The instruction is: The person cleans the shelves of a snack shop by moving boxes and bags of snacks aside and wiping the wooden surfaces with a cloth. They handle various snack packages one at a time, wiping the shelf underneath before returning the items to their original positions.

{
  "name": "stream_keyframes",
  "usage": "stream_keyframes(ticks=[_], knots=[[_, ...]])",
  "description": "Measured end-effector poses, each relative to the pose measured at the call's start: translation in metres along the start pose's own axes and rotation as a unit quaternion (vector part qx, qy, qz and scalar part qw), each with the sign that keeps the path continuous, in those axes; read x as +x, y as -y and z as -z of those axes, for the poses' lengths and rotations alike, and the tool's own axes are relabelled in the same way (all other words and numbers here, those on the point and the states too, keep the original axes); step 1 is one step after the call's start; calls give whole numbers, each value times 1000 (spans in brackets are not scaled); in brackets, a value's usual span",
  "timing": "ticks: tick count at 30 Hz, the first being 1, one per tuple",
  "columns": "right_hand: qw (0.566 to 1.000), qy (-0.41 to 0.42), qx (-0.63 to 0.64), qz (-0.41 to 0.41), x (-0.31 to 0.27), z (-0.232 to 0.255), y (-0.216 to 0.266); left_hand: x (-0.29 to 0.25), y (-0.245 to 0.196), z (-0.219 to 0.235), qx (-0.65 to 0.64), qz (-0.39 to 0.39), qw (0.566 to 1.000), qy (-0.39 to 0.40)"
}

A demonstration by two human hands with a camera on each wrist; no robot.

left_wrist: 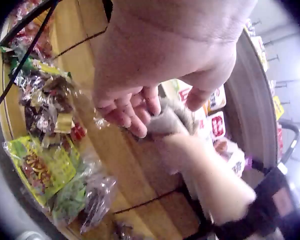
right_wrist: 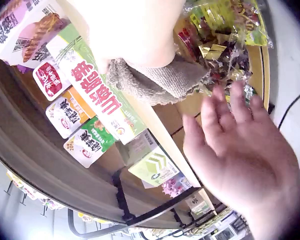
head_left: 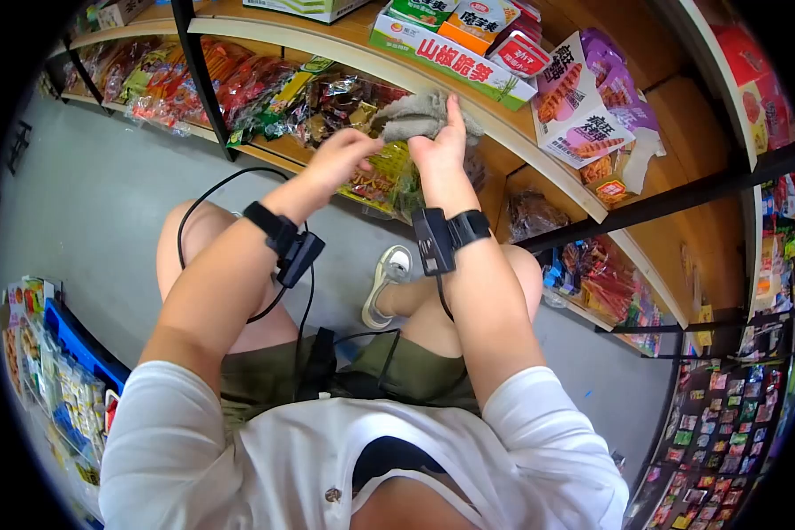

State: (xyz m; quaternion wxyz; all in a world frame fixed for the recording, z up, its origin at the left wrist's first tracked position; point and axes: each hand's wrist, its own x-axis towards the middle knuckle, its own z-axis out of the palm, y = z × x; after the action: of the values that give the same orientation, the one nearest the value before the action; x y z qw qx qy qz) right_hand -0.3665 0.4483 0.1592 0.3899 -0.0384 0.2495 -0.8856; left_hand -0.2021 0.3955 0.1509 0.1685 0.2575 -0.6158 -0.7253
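Observation:
A grey cloth (head_left: 415, 117) is bunched at the front edge of the shelf, with my right hand (head_left: 442, 152) holding it. In the right wrist view the cloth (right_wrist: 157, 82) hangs from this hand (right_wrist: 140, 35) and hides most of its fingers. My left hand (head_left: 340, 159) is just left of the cloth, its fingers loosely bent and nothing in them. The right wrist view shows the left palm (right_wrist: 245, 150) turned up with the fingers spread. Seen from the left wrist, its fingertips (left_wrist: 138, 127) overlap the cloth (left_wrist: 172, 117).
Above the cloth a snack carton (head_left: 450, 57) stands on the upper shelf, beside a white and purple carton (head_left: 583, 110). Bagged snacks (head_left: 238, 88) fill the lower shelf, with a yellow packet (head_left: 371, 177) below my hands. A black upright (head_left: 205, 79) divides the shelving. Cables (head_left: 185, 212) loop from the wrist cameras.

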Motion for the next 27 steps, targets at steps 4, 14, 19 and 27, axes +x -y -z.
stream_keyframes(ticks=[4,14,19,27], knots=[[998,-6,59,-33,-40,-10,19,27,9,-47,-91,-20,996,13],[932,-17,-363,-7,-62,9,35,87,-16,-94,-396,-46,917,-22],[896,11,-440,52,-56,8,30,107,-13,-84,-371,-40,926,-50],[941,-108,-319,18,-62,-18,23,109,-29,-25,-395,14,918,-39]])
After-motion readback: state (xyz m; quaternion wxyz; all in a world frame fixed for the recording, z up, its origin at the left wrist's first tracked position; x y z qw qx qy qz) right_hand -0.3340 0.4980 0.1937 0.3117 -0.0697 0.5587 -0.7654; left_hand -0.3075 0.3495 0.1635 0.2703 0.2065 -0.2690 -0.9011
